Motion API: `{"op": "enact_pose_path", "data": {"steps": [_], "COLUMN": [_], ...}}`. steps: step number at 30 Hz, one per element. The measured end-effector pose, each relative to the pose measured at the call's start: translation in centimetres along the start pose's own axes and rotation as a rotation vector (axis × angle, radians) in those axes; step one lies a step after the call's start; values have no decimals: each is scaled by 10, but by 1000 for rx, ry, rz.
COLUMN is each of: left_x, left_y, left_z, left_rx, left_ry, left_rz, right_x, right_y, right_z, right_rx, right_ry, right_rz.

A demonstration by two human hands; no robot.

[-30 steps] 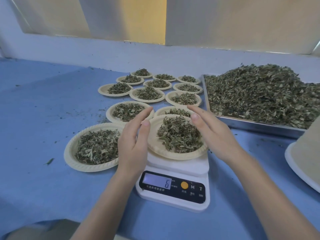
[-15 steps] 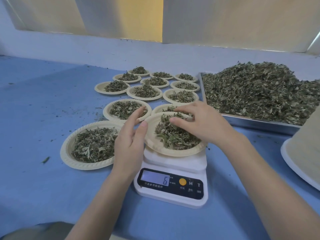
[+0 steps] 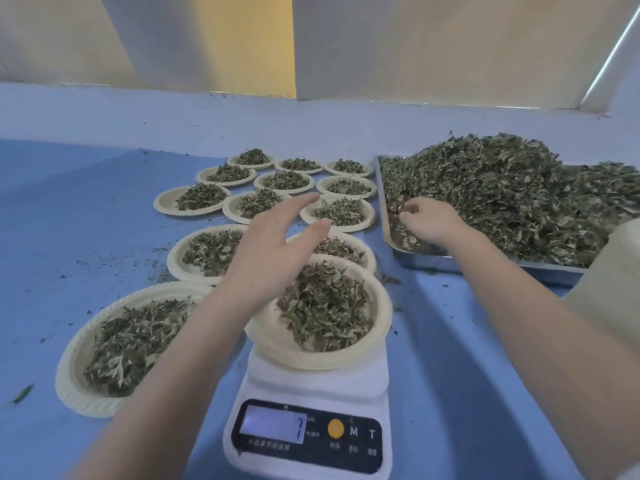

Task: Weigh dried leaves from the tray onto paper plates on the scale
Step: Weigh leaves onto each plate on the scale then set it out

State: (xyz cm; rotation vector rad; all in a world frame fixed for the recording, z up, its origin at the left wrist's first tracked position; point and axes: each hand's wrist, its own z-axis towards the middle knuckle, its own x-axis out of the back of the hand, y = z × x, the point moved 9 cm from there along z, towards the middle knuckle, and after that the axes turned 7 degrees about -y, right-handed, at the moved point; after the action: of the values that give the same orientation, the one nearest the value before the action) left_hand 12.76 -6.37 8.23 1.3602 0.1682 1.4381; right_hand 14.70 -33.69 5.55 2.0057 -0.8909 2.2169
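While heaped on scale (image 3: 308, 403), dried leaves (image 3: 325, 306) green, crumpled, seemingly brittle.

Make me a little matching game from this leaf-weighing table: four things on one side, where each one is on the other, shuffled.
Things:
1. right hand
2. left hand
3. plate with leaves
4. stack of empty plates

Places:
A. on the white scale
B. at the right edge of the view
C. in the metal tray, fingers in the leaves
D. hovering open above the plates

Pairs: 1-C, 2-D, 3-A, 4-B

The blue table (image 3: 86, 244) carries a white scale (image 3: 311, 393), leaf-filled paper plates (image 3: 192, 200) (many) and a metal tray (image 3: 429, 263).
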Motion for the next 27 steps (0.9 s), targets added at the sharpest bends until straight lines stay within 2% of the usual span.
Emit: {"op": "enact_pose_path", "data": {"steps": [4, 8, 10, 12, 14, 18, 27], "left_x": [-2, 0, -1, -3, -5, -6, -4], "left_y": [-15, -29, -32, -36, -41, -43, -38], "left_z": [18, 21, 20, 18, 14, 0, -53], "left_rx": [59, 106, 126, 161, 202, 218, 206], "left_ry": [29, 32, -19, -70, -93, -89, 30], "left_rz": [-116, -154, -107, -54, -28, -43, -170], "right_x": [-14, -10, -7, -12, -23, -35, -52], "right_y": [30, 26, 6, -26, -54, -77, -52], "right_z": [31, 29, 10, -15, -39, -73, -138], "right_rx": [-102, -71, 25, 193, 315, 394, 302], "right_ry": [-120, -16, 89, 121, 61, -38, -16], "right_rz": [-98, 55, 133, 143, 192, 205, 509]}}
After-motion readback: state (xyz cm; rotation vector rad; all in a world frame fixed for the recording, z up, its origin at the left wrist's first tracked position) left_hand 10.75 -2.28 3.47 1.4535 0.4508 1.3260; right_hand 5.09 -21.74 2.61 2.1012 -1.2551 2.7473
